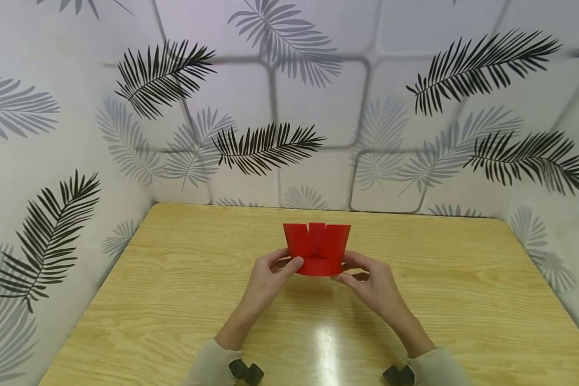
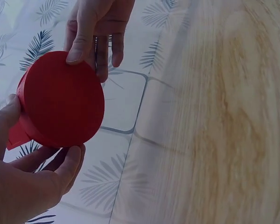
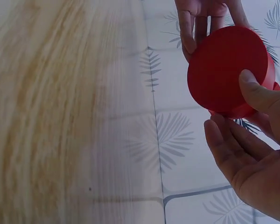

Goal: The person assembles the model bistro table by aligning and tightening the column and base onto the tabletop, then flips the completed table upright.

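Observation:
A red round holder [image 1: 318,267] with flared upright panels is held above the table in the head view. At its left side my left hand [image 1: 265,276] grips it, thumb on the front of the low band. My right hand [image 1: 375,281] holds the right side, with its thumb at the bottom edge. The left wrist view shows the holder's smooth round underside [image 2: 65,100], tilted toward that camera. In the right wrist view, the right thumb [image 3: 254,88] presses on this red underside. Some fingertips of both hands are hidden behind the holder.
A light wood-grain table [image 1: 173,279] lies beneath the hands. Pale walls [image 1: 318,102] with a leaf pattern stand behind it and at both sides. Dark wrist devices [image 1: 246,371] sit at the cuffs of the light sleeves [image 1: 211,366].

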Available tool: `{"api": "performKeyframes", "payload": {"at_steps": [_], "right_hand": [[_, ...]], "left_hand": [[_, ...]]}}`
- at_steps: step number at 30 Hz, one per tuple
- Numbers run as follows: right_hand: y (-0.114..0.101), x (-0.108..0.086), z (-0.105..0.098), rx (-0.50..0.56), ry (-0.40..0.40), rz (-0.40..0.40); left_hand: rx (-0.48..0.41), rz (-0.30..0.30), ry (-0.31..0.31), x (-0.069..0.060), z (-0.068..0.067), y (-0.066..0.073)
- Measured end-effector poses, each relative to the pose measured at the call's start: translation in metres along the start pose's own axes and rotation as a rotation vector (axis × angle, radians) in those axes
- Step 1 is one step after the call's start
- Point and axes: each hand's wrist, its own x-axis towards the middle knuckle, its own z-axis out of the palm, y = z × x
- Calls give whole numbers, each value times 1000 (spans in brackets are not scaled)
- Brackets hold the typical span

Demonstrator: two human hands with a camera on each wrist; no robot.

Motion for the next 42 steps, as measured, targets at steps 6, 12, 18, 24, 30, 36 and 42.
{"api": "performKeyframes", "payload": {"at_steps": [6,12,18,24,30,36,42], "right_hand": [[-1,-1,1,48,80,50],[-3,-2,-1,104,138,141],[-6,0,3,177,168,139],[-8,0,11,212,221,103],[-11,-2,15,210,225,76],[-13,-1,14,169,215,51],[-10,-2,13,153,169,16]], "left_hand": [[-86,28,-33,0,0,4],[-118,95,-18,0,3,3],[-142,110,77,1,6,0],[-172,148,139,0,10,0],[-142,191,165,-1,13,0],[-138,212,163,-2,13,-2],[-102,259,122,-3,9,-3]]}}
